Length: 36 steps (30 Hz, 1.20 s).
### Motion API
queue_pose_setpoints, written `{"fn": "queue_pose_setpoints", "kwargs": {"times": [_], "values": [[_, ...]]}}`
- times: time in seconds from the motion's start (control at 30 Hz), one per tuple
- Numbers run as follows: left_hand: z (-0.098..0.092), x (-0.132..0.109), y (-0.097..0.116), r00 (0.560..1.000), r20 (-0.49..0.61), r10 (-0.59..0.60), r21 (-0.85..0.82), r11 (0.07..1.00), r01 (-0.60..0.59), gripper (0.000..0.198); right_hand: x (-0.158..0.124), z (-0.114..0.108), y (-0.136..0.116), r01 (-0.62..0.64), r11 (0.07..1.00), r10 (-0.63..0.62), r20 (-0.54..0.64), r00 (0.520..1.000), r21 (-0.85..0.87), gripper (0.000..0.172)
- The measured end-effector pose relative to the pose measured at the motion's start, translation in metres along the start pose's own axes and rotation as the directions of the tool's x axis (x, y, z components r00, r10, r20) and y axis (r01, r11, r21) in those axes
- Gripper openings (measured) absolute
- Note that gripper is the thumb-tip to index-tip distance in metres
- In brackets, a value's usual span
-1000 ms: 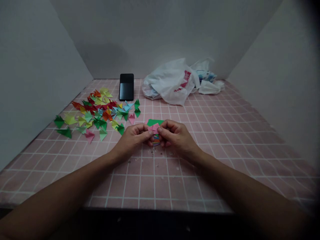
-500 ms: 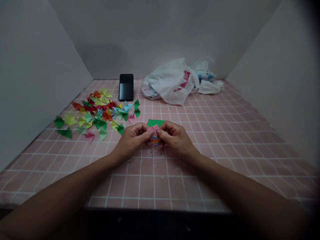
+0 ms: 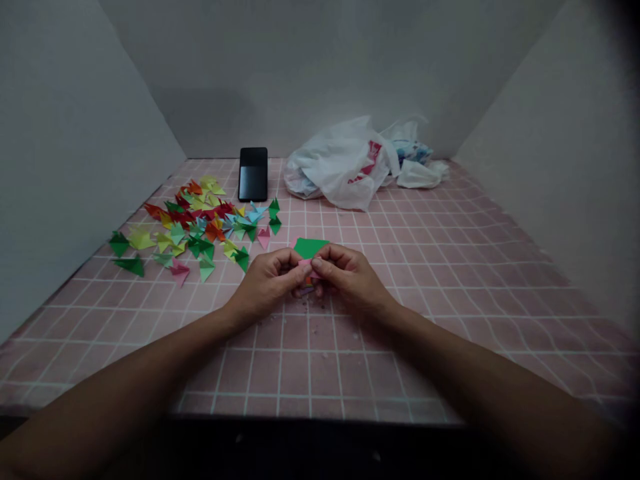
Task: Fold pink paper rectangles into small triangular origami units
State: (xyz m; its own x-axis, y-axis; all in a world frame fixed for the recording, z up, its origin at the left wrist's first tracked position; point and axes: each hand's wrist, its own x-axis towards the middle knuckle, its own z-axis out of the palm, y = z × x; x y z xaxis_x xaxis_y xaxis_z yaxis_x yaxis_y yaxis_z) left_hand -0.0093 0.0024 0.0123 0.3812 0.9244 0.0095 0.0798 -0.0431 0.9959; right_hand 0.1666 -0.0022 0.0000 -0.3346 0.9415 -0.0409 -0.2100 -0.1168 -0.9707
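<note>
My left hand (image 3: pixel 270 280) and my right hand (image 3: pixel 345 273) meet at the middle of the pink tiled table (image 3: pixel 450 280). Both pinch a small pink paper piece (image 3: pixel 306 265) between thumbs and fingertips, fingers closed on it. Under the hands lies a small stack of coloured paper (image 3: pixel 307 288), mostly hidden. A green paper sheet (image 3: pixel 310 247) lies flat just behind my fingers.
A heap of folded paper triangles (image 3: pixel 195 227) in several colours spreads at the left. A black phone (image 3: pixel 253 173) stands against the back wall. A white plastic bag (image 3: pixel 345 163) lies at the back. Grey walls close in three sides.
My hands have drawn closer together and the pink paper piece looks smaller, more covered by my fingers. Nothing else on the table has moved.
</note>
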Motion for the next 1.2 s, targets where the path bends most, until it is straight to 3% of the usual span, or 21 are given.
{"fn": "queue_pose_setpoints", "kwargs": {"times": [0.3, 0.5, 1.2], "values": [[-0.0003, 0.0004, -0.0049, 0.998, 0.052, -0.044, -0.168, 0.984, 0.053, 0.031, 0.0003, 0.0009, -0.0045, 0.034, 0.998, -0.037, -0.057, 0.998, -0.046, 0.026], [0.0020, 0.0006, -0.0034, 0.995, 0.058, -0.080, -0.166, 0.982, 0.089, 0.023, -0.0004, 0.0019, -0.0051, 0.042, 0.998, -0.044, -0.072, 0.996, -0.037, 0.024], [0.0050, -0.0004, -0.0022, 0.998, -0.011, -0.067, -0.174, 0.983, 0.064, 0.030, -0.0009, 0.0012, -0.0035, 0.122, 0.987, -0.121, 0.009, 0.993, -0.104, 0.022]]}}
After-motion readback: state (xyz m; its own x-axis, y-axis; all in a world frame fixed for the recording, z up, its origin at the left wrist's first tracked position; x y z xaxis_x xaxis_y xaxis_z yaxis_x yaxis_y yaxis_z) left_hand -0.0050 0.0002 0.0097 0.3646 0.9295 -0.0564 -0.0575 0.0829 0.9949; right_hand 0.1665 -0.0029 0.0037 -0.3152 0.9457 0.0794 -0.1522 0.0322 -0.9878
